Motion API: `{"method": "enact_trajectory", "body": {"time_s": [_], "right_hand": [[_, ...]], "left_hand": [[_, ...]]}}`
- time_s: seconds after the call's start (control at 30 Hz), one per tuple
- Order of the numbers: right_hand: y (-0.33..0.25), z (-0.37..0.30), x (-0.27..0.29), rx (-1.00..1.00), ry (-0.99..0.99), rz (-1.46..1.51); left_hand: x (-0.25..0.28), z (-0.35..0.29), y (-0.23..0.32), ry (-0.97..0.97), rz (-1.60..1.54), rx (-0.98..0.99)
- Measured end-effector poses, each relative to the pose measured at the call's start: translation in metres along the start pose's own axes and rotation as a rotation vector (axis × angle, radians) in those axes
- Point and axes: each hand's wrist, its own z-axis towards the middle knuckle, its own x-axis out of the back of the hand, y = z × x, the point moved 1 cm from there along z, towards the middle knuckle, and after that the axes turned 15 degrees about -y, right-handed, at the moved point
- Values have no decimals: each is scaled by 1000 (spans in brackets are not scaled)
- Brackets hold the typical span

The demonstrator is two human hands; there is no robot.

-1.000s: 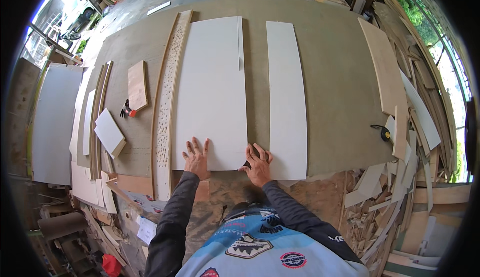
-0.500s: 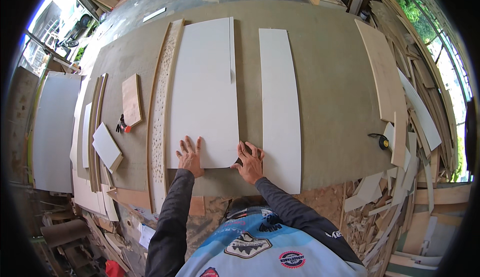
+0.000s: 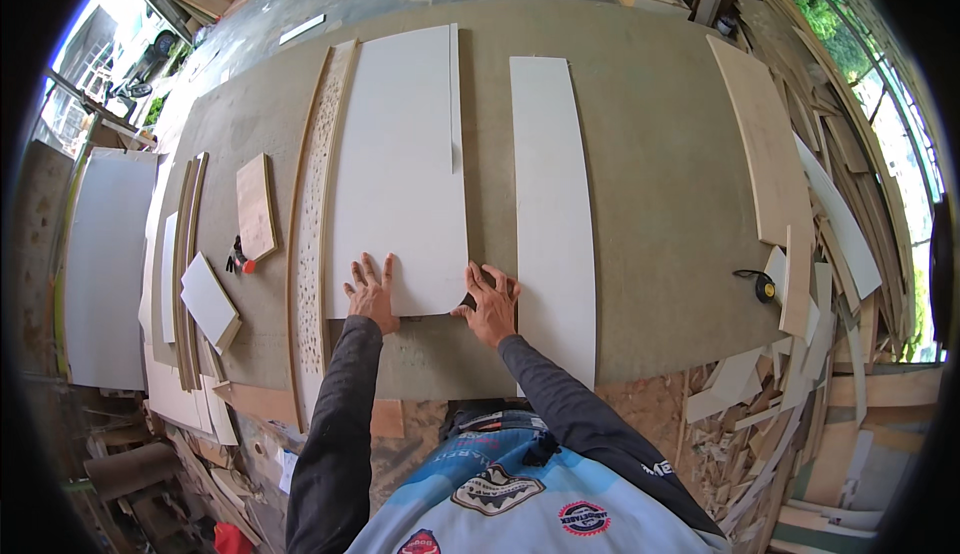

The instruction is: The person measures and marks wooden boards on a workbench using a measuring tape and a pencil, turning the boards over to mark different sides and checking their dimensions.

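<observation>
A long white panel (image 3: 405, 174) lies flat on the large brownish board, close against a strip of perforated-looking, speckled wood (image 3: 313, 174). My left hand (image 3: 372, 299) rests flat on the panel's near end with the fingers spread. At the near right corner, my right hand (image 3: 490, 304) grips the panel, its thumb at the near edge and bent fingers along the right side. A narrower white board (image 3: 556, 214) lies just right of that hand, with a gap of brown surface between the two white pieces. A thin line runs along the panel's far right edge.
At the left are a small wood piece (image 3: 256, 206), a black and orange tool (image 3: 240, 257), a white block (image 3: 210, 299) and narrow strips (image 3: 187, 274). A tape measure (image 3: 764, 286) sits at the right, beside a long pale plank (image 3: 750, 139). Offcuts (image 3: 735, 384) pile up beyond.
The white panel has slid a little away from me along the speckled strip. Both hands have moved forward with it, keeping their places on it.
</observation>
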Motion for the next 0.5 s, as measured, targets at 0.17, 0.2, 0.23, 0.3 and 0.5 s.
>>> {"method": "enact_trajectory", "body": {"time_s": [0.17, 0.2, 0.23, 0.3, 0.5], "right_hand": [[1, 12, 2, -47, 47, 36], [1, 14, 3, -66, 59, 44], [1, 14, 3, -86, 84, 60], [1, 11, 2, -125, 133, 92], [8, 8, -2, -76, 178, 69]], "left_hand": [[9, 12, -2, 9, -28, 12], [12, 14, -1, 9, -37, 11], [14, 16, -1, 6, -35, 15], [18, 19, 0, -4, -33, 22], [25, 39, -5, 17, -32, 11]]}}
